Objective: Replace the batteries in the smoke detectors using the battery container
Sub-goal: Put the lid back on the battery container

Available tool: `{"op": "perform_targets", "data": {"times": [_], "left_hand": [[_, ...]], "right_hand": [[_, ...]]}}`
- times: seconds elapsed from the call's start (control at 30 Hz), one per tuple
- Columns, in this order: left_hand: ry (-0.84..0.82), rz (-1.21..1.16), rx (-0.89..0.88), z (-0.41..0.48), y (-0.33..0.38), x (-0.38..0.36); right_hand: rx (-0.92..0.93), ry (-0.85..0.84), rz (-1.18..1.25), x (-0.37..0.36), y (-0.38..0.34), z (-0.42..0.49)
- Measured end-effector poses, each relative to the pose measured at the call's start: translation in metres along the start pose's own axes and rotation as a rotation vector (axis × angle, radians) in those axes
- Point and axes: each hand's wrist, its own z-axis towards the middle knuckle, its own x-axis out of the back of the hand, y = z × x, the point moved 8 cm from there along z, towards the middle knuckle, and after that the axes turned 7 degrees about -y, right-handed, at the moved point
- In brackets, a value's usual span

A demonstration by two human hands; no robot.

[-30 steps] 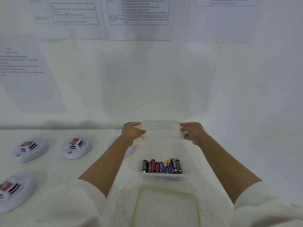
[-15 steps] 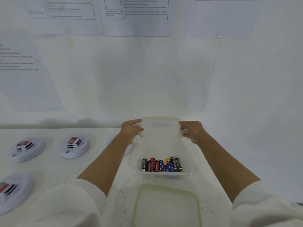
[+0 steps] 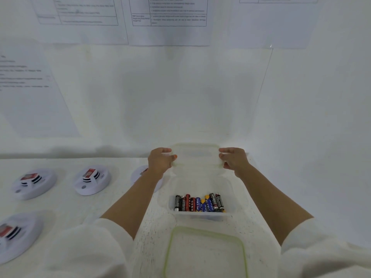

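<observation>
Left hand (image 3: 160,163) and right hand (image 3: 233,160) pinch the clear lid (image 3: 195,155) at opposite ends; light, bendy, likely slippery; batteries (image 3: 199,203) lie below the grip.

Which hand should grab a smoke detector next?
Probably the left hand: the smoke detectors all lie on its side of the table, while the right hand sits across the battery container. Both hold a clear lid.

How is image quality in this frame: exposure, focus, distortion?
Head view: bright, washed-out white throughout; battery labels partly readable; wall papers soft, text unreadable; left-edge detector blurred; wide-angle bending toward the edges; soft shadows beside the detectors.
</observation>
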Motion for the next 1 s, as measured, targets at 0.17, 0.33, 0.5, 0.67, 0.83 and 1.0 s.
{"op": "perform_targets", "data": {"times": [0.17,0.33,0.5,0.67,0.83,1.0], "left_hand": [[-0.011,-0.002,0.028,0.002,-0.003,0.0],[-0.023,0.353,-0.064,-0.001,0.011,-0.002],[-0.046,0.242,-0.047,-0.006,0.01,-0.006],[-0.062,0.145,-0.004,-0.003,0.005,-0.006],[-0.12,0.248,-0.081,-0.006,0.015,-0.008],[-0.214,0.547,-0.163,-0.016,0.03,-0.018]], "right_hand": [[0.038,0.031,-0.048,0.005,0.001,0.0],[0.169,0.036,-0.334,-0.001,-0.01,-0.008],[0.142,-0.046,-0.281,-0.012,-0.008,-0.01],[0.144,-0.063,-0.261,-0.014,-0.009,-0.008],[0.14,-0.106,-0.345,-0.014,-0.015,-0.007],[0.037,-0.218,-0.462,-0.017,-0.017,-0.002]]}}
